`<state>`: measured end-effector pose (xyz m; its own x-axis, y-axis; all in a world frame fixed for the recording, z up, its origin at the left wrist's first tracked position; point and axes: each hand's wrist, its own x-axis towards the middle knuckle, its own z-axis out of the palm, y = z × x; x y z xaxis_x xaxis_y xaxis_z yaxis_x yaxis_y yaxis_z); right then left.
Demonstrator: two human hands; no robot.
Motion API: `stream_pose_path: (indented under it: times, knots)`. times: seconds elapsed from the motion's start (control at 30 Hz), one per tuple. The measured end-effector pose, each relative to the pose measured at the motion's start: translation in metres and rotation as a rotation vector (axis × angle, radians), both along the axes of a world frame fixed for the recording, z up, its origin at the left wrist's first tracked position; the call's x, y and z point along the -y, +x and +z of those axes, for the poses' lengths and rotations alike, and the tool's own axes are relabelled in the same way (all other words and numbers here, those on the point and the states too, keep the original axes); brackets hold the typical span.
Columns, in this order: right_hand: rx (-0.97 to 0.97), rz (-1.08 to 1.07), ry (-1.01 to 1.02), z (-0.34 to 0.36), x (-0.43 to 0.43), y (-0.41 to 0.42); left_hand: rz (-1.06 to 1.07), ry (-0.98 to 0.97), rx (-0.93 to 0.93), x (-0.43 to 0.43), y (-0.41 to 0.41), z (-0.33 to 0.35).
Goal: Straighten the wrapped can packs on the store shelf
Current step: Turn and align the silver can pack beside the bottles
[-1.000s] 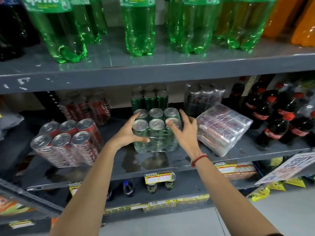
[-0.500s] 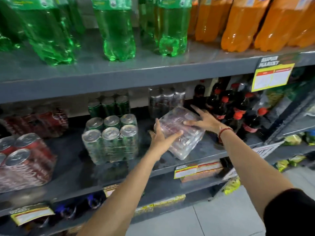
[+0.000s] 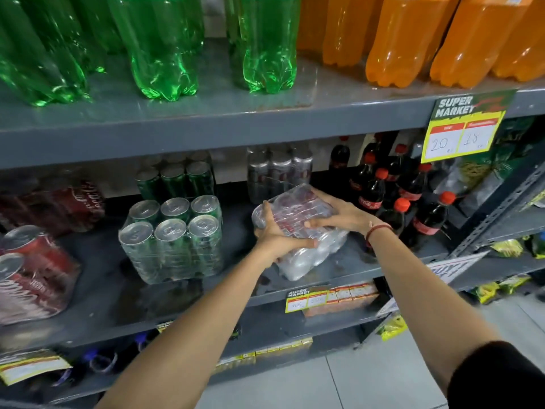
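A silver-and-red wrapped can pack lies on its side, tilted, on the grey middle shelf. My left hand grips its near left corner, and my right hand clasps its right side from above. To the left, a wrapped green can pack stands upright and square. A red cola can pack leans tilted at the far left edge. More green, silver and red packs stand at the back.
Cola bottles with red caps crowd the shelf just right of my right hand. Green and orange bottles line the upper shelf. A yellow price tag hangs from its edge. A diagonal shelf brace is at the right.
Both hands left the green pack, moved right, and closed on the tilted silver-and-red pack. The view has swung to the right.
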<state>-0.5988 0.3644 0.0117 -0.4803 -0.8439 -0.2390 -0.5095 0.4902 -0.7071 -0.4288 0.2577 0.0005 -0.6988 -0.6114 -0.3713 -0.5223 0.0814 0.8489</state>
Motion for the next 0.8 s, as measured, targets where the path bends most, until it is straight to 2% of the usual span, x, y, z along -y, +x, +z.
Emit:
stream_pose_path:
  times: [0.23,0.4,0.63,0.8]
  knots:
    - [-0.185,-0.276,-0.223,-0.02,-0.035,0.047,-0.28,-0.281,-0.084,0.008,0.021,0.005]
    - [-0.299,-0.448,-0.509,-0.051,-0.042,0.103,-0.442,-0.663,-0.107,0.013,0.042,0.004]
    - [-0.366,-0.426,-0.574,-0.074,-0.041,0.116,-0.372,-0.811,-0.104,0.0,0.057,-0.023]
    - [-0.397,-0.39,-0.582,-0.087,-0.046,0.12,-0.304,-0.885,-0.196,-0.01,0.065,-0.045]
